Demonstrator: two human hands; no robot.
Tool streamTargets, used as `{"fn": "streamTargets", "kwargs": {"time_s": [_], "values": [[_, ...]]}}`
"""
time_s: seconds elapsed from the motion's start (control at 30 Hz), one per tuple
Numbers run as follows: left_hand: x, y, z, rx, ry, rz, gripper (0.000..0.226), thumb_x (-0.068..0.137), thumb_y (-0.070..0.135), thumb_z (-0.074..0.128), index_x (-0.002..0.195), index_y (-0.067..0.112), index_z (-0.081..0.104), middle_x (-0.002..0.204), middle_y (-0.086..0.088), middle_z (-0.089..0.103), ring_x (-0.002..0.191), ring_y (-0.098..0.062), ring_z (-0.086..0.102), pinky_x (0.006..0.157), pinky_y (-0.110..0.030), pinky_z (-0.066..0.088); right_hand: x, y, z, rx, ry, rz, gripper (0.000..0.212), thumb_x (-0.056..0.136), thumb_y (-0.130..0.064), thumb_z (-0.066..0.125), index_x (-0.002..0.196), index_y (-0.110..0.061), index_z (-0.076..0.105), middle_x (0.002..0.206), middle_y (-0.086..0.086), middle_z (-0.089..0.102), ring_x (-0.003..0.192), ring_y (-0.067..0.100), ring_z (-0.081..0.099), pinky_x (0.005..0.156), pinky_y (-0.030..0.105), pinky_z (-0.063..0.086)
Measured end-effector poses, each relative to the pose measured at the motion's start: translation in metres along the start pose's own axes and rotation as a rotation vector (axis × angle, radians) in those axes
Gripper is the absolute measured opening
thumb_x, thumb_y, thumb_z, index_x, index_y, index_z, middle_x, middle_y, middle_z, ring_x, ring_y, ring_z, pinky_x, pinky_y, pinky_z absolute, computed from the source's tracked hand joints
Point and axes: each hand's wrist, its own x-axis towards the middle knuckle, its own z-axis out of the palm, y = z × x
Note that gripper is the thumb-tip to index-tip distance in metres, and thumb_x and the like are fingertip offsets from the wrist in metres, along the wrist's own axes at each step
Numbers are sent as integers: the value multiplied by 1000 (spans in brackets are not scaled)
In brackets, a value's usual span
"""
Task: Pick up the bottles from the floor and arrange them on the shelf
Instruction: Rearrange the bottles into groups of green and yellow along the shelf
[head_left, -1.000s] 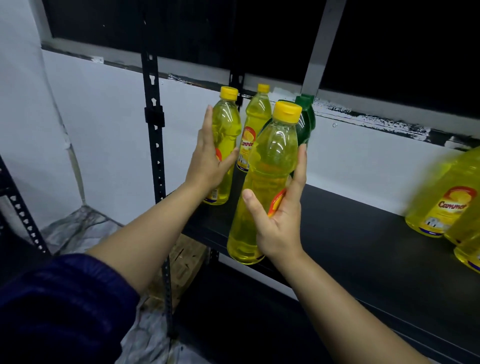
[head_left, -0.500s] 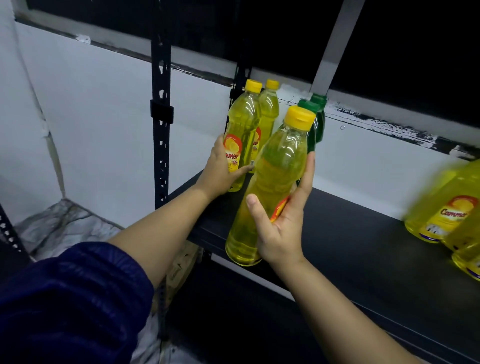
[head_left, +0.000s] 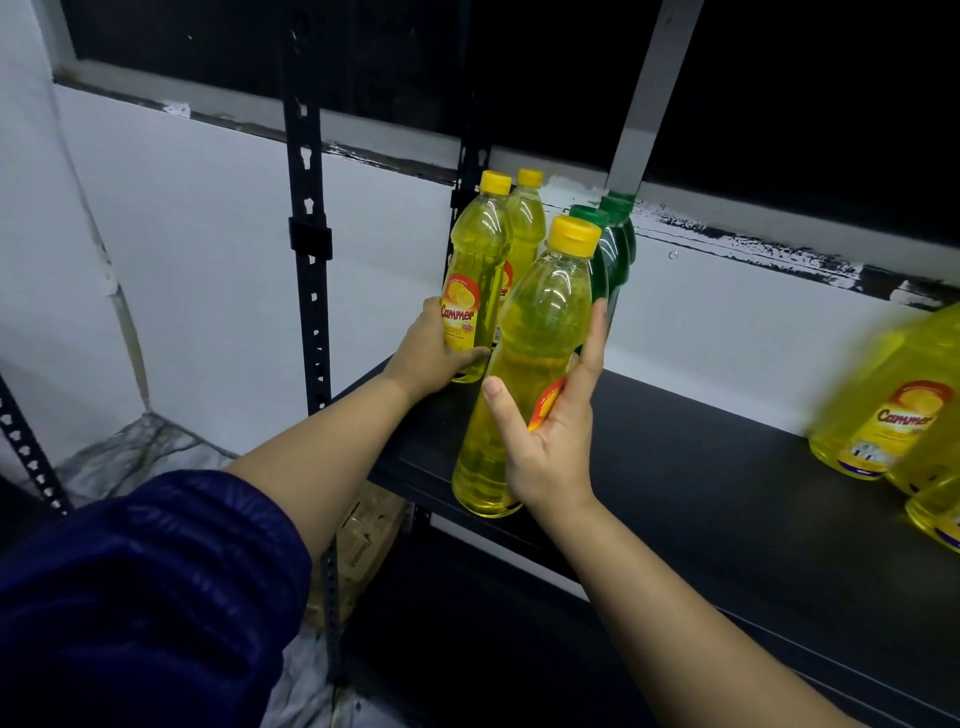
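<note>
Left hand (head_left: 431, 353) grips a labelled yellow bottle (head_left: 475, 275) standing on the black shelf (head_left: 701, 467), mid-frame. Right hand (head_left: 550, 441) wraps around another yellow one (head_left: 524, 374) at the shelf's front edge.

Left hand (head_left: 434, 358) and right hand (head_left: 551, 441): bare, no rings, no gloves, nails short. Behind the left fingers, forearm bare up to a pushed-up dark navy sleeve (head_left: 150, 587), quilted, slightly glossy. Behind the right fingers, forearm bare throughout.

A storeroom or shop stockroom is suggested by slotted metal shelving (head_left: 727, 467) stocked with identical labelled bottles (head_left: 883, 410).
</note>
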Motion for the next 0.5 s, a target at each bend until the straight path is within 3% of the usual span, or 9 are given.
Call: {"fn": "streamTargets", "kwargs": {"time_s": [0.5], "values": [[2, 3, 1, 0, -15, -24, 67, 87, 28, 81, 138, 14, 40, 132, -11, 61, 120, -29, 61, 100, -45, 55, -3, -1, 0, -33, -9, 46, 102, 95, -52, 72, 164, -50, -3, 172, 8, 28, 155, 29, 36, 121, 59, 38]]}}
